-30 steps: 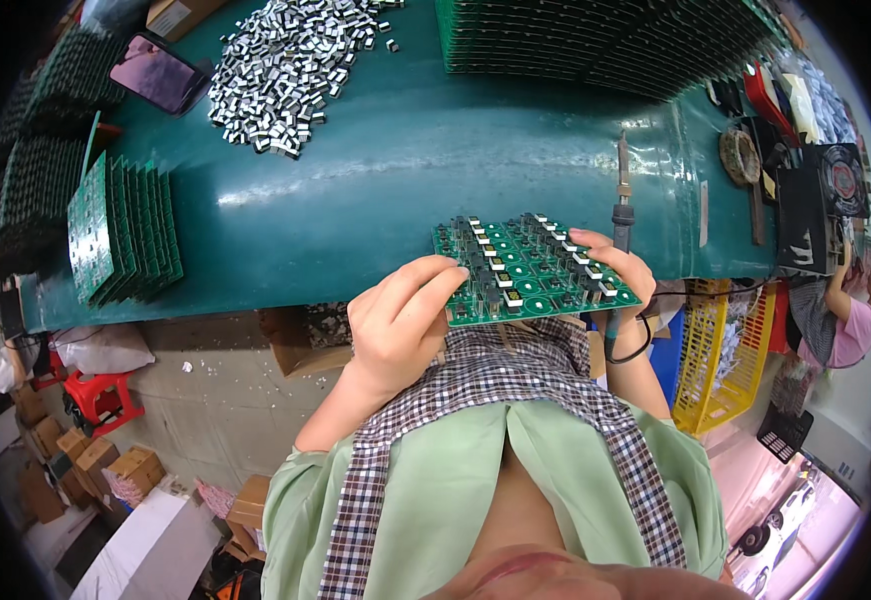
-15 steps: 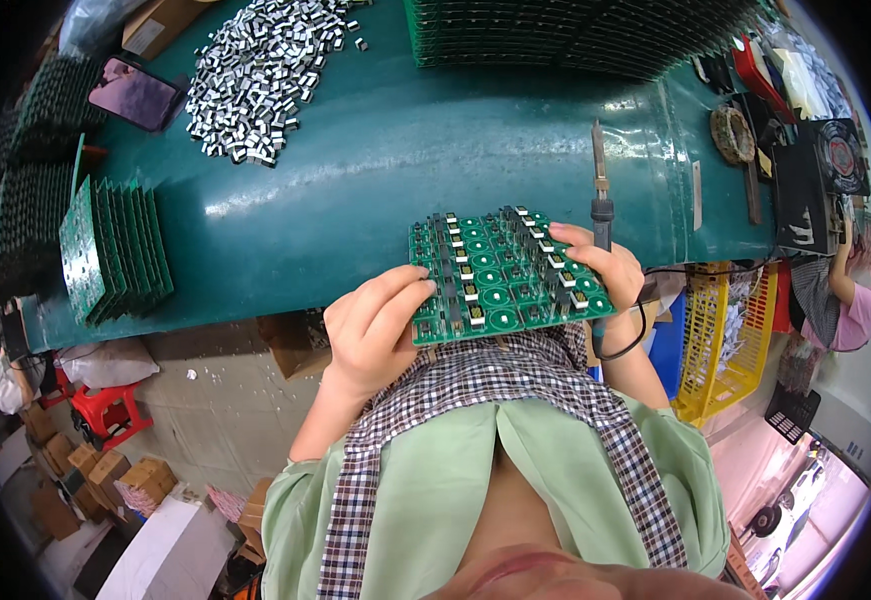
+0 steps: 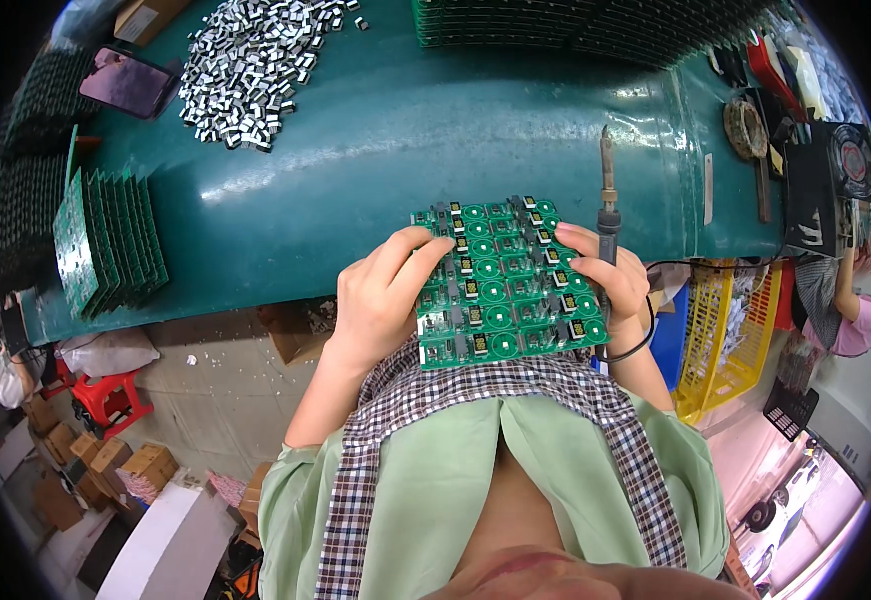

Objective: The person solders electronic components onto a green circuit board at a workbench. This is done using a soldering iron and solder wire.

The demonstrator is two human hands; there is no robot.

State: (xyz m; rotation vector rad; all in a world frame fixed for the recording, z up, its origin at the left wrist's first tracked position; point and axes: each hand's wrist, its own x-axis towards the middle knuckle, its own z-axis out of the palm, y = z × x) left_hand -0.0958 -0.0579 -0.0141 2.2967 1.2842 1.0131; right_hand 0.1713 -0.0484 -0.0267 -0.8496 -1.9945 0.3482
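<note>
A green circuit board (image 3: 510, 290) carries rows of small black-and-white display parts and faces up in front of my apron. My left hand (image 3: 385, 290) grips its left side, the fingers bent over the edge onto a part near the upper left. On the opposite edge, my right hand (image 3: 615, 280) has its fingertips on the board. A soldering iron (image 3: 608, 220) also sits in that hand, its tip pointing away from me over the table. The cord loops by my right wrist.
On the green table (image 3: 355, 150) lie a heap of small white-and-black parts (image 3: 250, 70) and a phone (image 3: 127, 82). Upright circuit boards (image 3: 110, 240) stand at left, more (image 3: 575, 30) at the back. A fan box (image 3: 830, 190) and a yellow basket (image 3: 725, 340) are at right.
The board has tilted so its face shows more fully. My left hand has shifted up and slightly right along its edge. The soldering iron remains in my right hand.
</note>
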